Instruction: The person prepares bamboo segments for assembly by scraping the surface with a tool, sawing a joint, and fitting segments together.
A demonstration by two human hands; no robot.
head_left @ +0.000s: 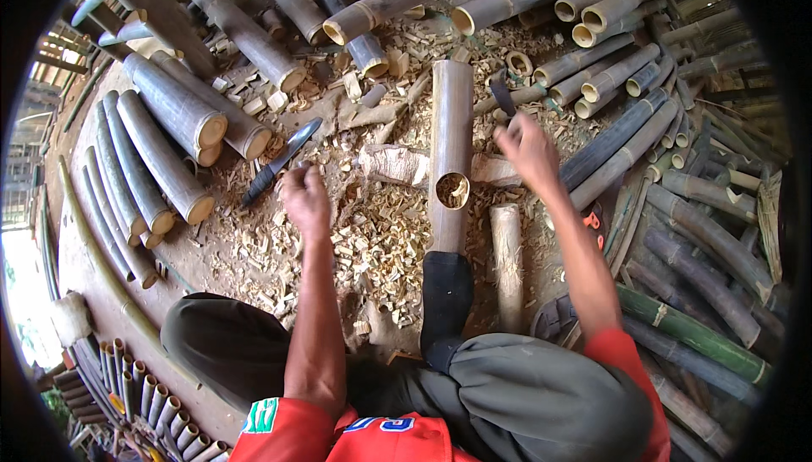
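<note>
A bamboo tube [452,120] points away from me, with a round hole in its upper side and wood shavings showing inside. It rests across a pale log [393,166], and my black-socked foot [447,289] is against its near end. Left of the tube, my left hand [306,200] is raised with curled fingers; whatever they may hold is hidden. A knife [283,160] with a dark handle lies just beyond it, apart from the hand. My right hand [530,153] is closed to the right of the tube. A dark, flat tool [502,94] reaches its fingertips; whether it is gripped is unclear.
Wood chips [364,251] cover the ground around the tube. A short peeled pole [507,263] lies to its right. Cut bamboo lengths [161,162] lie at the left, with more bamboo [613,77] at the far right and a green one [689,331] near right.
</note>
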